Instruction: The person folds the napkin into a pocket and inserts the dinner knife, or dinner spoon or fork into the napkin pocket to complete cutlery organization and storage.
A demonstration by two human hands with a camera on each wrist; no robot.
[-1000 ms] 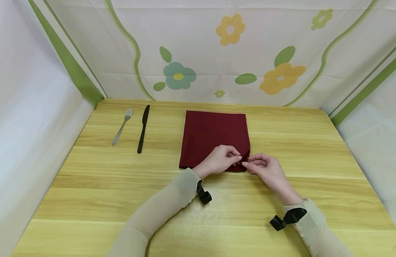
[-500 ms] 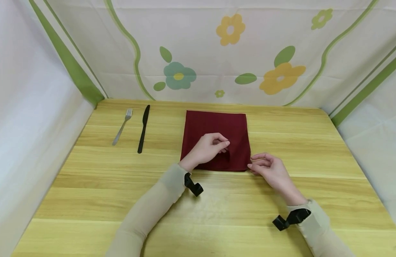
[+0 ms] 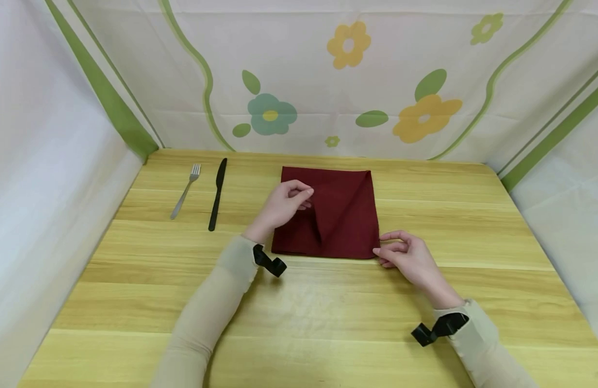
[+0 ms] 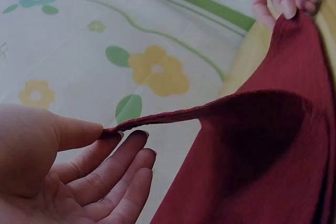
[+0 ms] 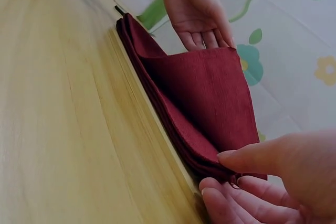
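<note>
A dark red cloth napkin [image 3: 347, 231], folded into a layered square, lies on the wooden table. My left hand [image 3: 281, 203] pinches a corner of its top layer between thumb and forefinger and holds it raised above the rest, so a slanting fold runs across the cloth. In the left wrist view the lifted edge [image 4: 173, 115] stretches from the thumb toward the far corner. At the napkin's near right corner, my right hand [image 3: 409, 261] pinches the stacked layers [image 5: 210, 169] between thumb and fingers.
To the left of the napkin lie a silver fork [image 3: 186, 191] and a black knife [image 3: 218, 194], side by side. A white curtain with printed flowers [image 3: 347, 81] stands behind the wooden table [image 3: 328, 312].
My left hand has moved left and away from me, drawing the top layer's corner from the near right across the napkin. The right hand has shifted slightly right and stays at the near right corner.
</note>
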